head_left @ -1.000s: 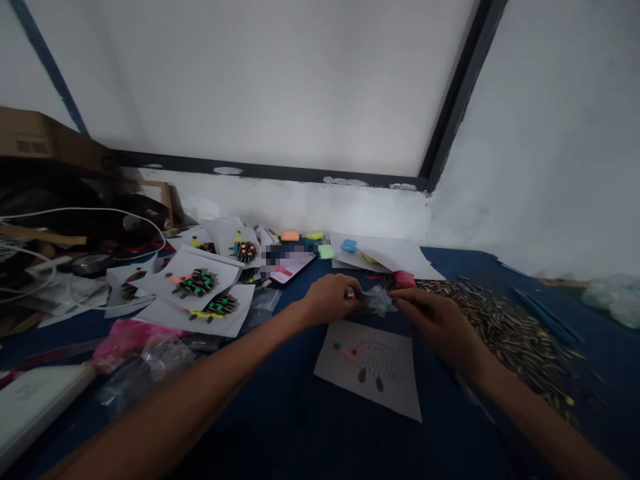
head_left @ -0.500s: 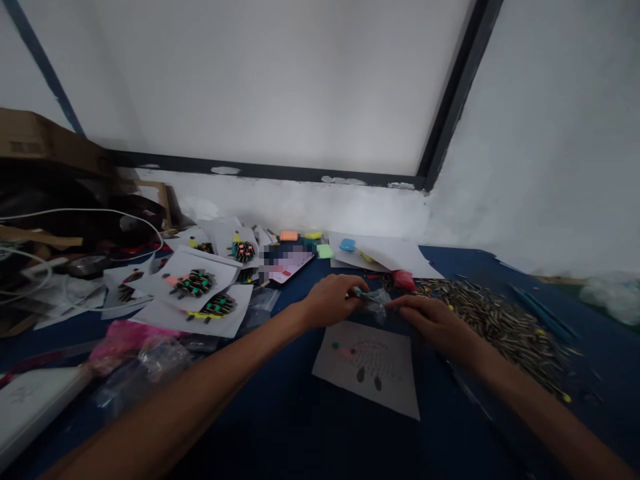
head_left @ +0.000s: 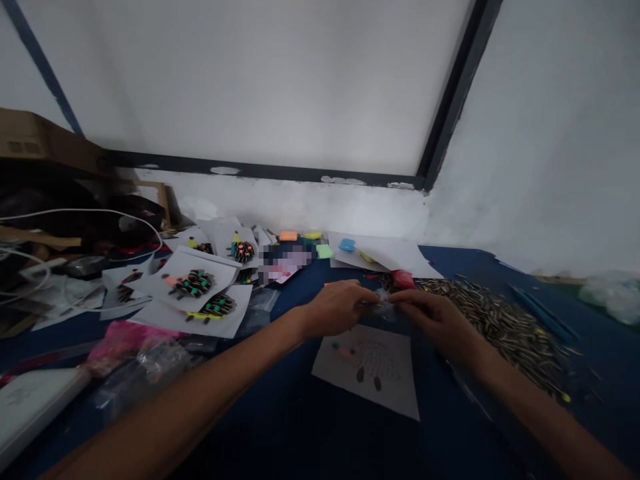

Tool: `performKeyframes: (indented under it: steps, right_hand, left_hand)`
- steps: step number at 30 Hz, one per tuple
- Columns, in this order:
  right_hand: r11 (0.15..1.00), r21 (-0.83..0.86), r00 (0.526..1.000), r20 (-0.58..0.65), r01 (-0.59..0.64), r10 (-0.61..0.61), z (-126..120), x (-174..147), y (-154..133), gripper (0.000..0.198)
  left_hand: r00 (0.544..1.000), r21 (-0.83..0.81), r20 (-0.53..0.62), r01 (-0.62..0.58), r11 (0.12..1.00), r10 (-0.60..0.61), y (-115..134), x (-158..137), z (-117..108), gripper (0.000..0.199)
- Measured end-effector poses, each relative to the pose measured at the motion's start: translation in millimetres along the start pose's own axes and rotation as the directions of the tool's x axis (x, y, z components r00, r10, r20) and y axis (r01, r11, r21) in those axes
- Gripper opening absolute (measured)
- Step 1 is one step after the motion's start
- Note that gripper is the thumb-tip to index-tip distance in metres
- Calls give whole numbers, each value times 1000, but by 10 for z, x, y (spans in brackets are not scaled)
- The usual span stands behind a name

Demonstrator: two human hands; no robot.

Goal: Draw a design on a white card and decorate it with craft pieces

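Note:
A small, crumpled clear plastic wrapper (head_left: 386, 309) is held between my two hands above the blue table. My left hand (head_left: 337, 310) pinches its left side, palm down. On the other side, the fingertips of my right hand (head_left: 435, 320) close on the wrapper. What lies inside it is hidden by my fingers. Just below the hands lies a white sheet (head_left: 400, 397) with a hedgehog drawing. The drawing has a pink snout, a green nose and two dark feet.
A large heap of seed-like pieces (head_left: 493, 320) spreads to the right, with blue tweezers (head_left: 543, 313) beside it. Finished hedgehog sheets (head_left: 160, 303) overlap at left, near a pink bag (head_left: 123, 343). Coloured clay packs, including an orange one (head_left: 289, 236), stand by the wall behind a phone (head_left: 295, 263).
My left hand has moved right, closer to my right hand. The wrapper is bunched up more between them, and the green bit at my left fingertips no longer shows.

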State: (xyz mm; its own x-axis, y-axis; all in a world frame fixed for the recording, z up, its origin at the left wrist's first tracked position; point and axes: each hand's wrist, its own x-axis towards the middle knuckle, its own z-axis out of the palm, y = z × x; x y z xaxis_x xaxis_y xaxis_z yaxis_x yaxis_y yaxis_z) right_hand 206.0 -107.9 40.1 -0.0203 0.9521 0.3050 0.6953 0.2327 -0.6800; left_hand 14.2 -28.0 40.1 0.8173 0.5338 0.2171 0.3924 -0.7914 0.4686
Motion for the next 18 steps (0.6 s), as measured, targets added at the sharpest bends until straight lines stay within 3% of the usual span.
performKeyframes:
  steps: [5, 12, 14, 18]
  right_hand:
    - [999, -16, 999, -15, 34, -34, 38, -20, 38, 25]
    - [944, -298, 984, -62, 141, -167, 79, -56, 27, 22]
    - [952, -275, 984, -78, 134, -161, 75, -52, 19, 22]
    - [994, -72, 996, -16, 86, -87, 63, -34, 10, 25]
  left_hand:
    - [999, 29, 11, -31, 999, 31, 2, -12, -15, 31]
    - [998, 101, 18, -54, 993, 53, 59, -40, -37, 31]
    - [997, 110, 21, -71, 991, 69, 72, -43, -40, 30]
    - [999, 106, 16, -29, 994, 28, 52, -39, -29, 31]
